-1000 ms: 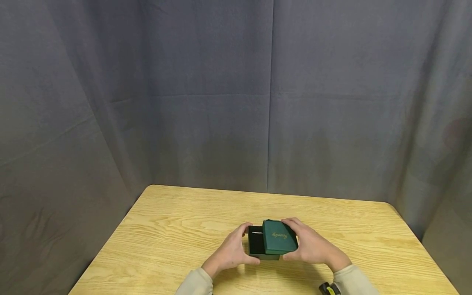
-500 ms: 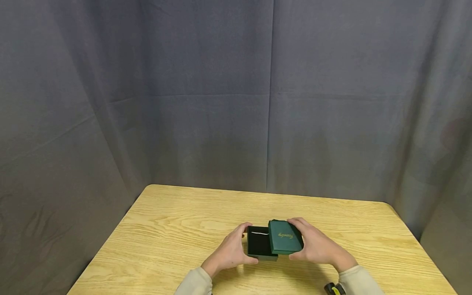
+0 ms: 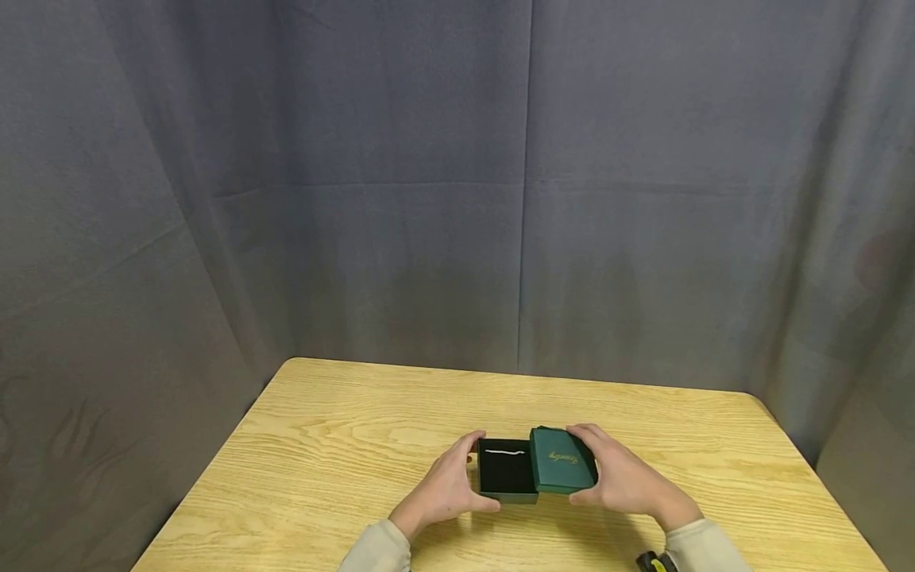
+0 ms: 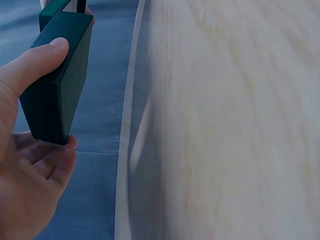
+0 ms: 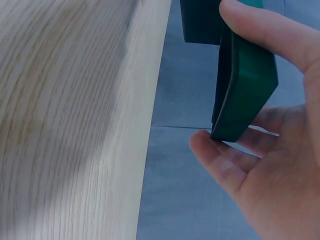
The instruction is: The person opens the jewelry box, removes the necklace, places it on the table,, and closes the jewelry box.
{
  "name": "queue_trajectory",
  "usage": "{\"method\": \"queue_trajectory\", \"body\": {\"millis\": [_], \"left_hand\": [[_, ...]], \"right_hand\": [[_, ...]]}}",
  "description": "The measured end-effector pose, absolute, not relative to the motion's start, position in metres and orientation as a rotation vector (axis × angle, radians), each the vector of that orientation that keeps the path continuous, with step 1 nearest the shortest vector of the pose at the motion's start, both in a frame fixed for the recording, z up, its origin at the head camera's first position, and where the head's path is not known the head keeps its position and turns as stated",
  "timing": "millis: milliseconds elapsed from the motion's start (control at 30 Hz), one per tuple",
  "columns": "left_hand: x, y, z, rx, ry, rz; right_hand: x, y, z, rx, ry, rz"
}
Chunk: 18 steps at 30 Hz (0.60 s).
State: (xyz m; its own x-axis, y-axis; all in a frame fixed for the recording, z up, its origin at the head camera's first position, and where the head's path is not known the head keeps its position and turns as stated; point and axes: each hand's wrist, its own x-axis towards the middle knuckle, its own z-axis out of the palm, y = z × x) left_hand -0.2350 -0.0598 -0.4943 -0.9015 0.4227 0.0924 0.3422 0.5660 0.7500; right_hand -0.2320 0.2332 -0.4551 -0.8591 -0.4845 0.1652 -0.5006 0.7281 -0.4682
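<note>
My left hand point(image 3: 449, 483) grips a dark green jewelry box base point(image 3: 506, 475) between thumb and fingers. Black lining fills the base, and a thin silvery strip point(image 3: 504, 452), perhaps a chain, lies across its far part. To the right, my right hand point(image 3: 623, 480) holds the matching green lid point(image 3: 563, 461) by its near and far sides; gold script marks its top. The lid's left edge overlaps the right edge of the base in the head view. In the left wrist view the thumb presses the base's side point(image 4: 72, 80). The right wrist view shows the lid point(image 5: 252, 85) tilted, its hollow underside facing the base.
A light wood table point(image 3: 343, 429) lies under both hands. Grey curtain point(image 3: 400, 238) hangs behind it and along both sides. A dark strap with a yellow patch point(image 3: 656, 562) shows at the right sleeve.
My right hand has drawn the lid to the right off the base, uncovering more black lining and the whole silvery strip. The left hand and base have shifted only slightly left.
</note>
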Motion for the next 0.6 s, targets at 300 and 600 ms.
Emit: {"method": "queue_trajectory", "body": {"millis": [300,600], "left_hand": [[-0.236,-0.062,-0.494,0.705,2.717,1.224],[-0.235,-0.061,-0.494,0.710,2.723,1.205]], "right_hand": [[-0.231,0.239,-0.454,0.836,-2.893,0.771],[-0.233,0.249,-0.458,0.815,-2.912,0.735]]}}
